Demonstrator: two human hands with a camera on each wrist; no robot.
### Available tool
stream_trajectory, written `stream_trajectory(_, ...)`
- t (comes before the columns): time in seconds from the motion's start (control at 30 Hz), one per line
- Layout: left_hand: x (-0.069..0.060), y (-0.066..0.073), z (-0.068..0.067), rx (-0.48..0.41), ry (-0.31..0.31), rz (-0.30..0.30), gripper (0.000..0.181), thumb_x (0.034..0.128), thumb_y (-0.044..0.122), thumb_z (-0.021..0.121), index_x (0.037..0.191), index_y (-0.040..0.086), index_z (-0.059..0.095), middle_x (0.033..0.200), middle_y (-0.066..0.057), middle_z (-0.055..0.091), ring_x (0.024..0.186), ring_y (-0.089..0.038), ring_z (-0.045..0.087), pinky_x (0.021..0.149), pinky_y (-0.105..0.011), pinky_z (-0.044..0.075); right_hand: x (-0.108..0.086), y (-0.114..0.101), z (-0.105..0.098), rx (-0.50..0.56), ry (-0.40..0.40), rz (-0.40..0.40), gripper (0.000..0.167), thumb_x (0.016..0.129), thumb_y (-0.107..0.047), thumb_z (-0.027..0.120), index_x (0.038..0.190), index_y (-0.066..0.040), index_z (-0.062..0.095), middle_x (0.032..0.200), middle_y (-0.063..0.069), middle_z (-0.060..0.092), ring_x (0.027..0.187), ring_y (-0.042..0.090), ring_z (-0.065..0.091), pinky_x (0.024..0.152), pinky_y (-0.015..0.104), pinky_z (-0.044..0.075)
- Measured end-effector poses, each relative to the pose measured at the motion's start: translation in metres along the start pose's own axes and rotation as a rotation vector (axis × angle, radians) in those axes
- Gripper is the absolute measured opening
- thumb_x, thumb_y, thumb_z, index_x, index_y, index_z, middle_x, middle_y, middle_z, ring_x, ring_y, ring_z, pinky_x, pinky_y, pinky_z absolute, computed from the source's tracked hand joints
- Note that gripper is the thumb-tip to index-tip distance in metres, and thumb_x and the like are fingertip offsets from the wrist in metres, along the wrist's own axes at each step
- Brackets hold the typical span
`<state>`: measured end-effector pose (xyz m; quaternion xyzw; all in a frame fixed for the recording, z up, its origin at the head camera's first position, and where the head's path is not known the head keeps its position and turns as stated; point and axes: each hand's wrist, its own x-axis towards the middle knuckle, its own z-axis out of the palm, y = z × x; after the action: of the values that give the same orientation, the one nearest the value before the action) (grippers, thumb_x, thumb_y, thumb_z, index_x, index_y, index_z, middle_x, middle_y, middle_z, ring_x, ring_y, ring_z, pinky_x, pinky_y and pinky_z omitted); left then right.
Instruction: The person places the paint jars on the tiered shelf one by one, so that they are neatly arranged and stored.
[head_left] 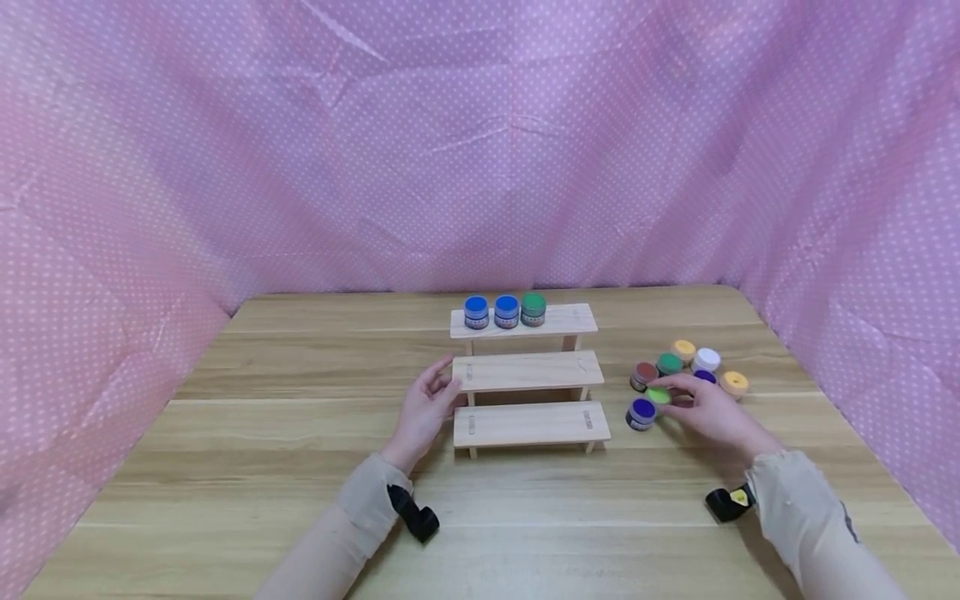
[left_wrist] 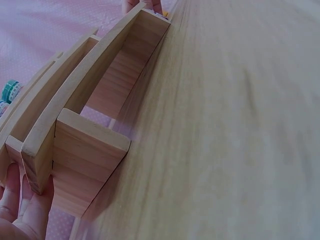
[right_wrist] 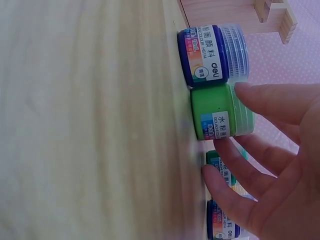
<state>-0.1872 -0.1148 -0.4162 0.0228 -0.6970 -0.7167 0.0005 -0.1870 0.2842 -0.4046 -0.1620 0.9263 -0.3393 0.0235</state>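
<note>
A three-step pale wooden display rack (head_left: 525, 423) stands mid-table. My left hand (head_left: 425, 414) holds the left end of its middle step, and in the left wrist view the fingers (left_wrist: 39, 207) are at the board ends. To the right of the rack, my right hand (head_left: 716, 412) pinches a light green paint jar (right_wrist: 212, 112) by its clear lid, thumb on one side and fingers on the other. That jar stands on the table, touching a purple-blue paint jar (right_wrist: 202, 55). On the back step sit two blue paint jars (head_left: 476, 313) and a green paint jar (head_left: 533, 310).
Around my right hand stand more jars: a brown jar (head_left: 643, 376), a green jar (head_left: 670, 364), a white jar (head_left: 707, 360), a yellow jar (head_left: 683, 350), an orange-yellow jar (head_left: 735, 384) and a partly hidden purple jar (head_left: 704, 377). A pink dotted cloth (head_left: 480, 167) hangs behind the table.
</note>
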Motion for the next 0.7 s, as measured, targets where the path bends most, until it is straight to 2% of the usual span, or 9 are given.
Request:
stream_trajectory(0.17, -0.0012, 0.0001, -0.0001, 0.002, -0.005, -0.001, 0.049, 0.0942, 0.002, 0.054, 0.142, 0.005, 0.041, 0.099, -0.007, 0.060, 0.083, -0.009, 0.063, 0.079, -0.030, 0.055, 0.0005, 0.0008, 0.0011, -0.003, -0.005, -0.002, 0.037, 0.085, -0.004, 0.066, 0.121, 0.000, 0.059, 0.118, 0.021, 0.058, 0.101, 0.034, 0.061, 0.089, 0.045, 0.051)
stream_trajectory(0.37, -0.0007, -0.0006, -0.0004, 0.001, -0.004, -0.004, 0.050, 0.0943, 0.003, 0.054, 0.142, 0.005, 0.040, 0.099, -0.007, 0.059, 0.081, -0.007, 0.062, 0.075, -0.026, 0.055, 0.0010, 0.0024, 0.0026, 0.002, 0.011, -0.023, 0.036, 0.084, 0.000, 0.066, 0.119, 0.002, 0.059, 0.115, 0.020, 0.059, 0.100, 0.033, 0.061, 0.088, 0.045, 0.051)
stream_trajectory(0.7, -0.0013, 0.0011, 0.0009, 0.001, 0.008, 0.001, 0.049, 0.0937, 0.002, 0.054, 0.141, 0.006, 0.042, 0.094, -0.002, 0.057, 0.085, -0.017, 0.062, 0.068, -0.022, 0.053, 0.0011, 0.0028, 0.0046, 0.012, 0.027, -0.013, 0.035, 0.083, 0.002, 0.066, 0.118, 0.001, 0.061, 0.116, 0.021, 0.058, 0.100, 0.034, 0.062, 0.087, 0.045, 0.052)
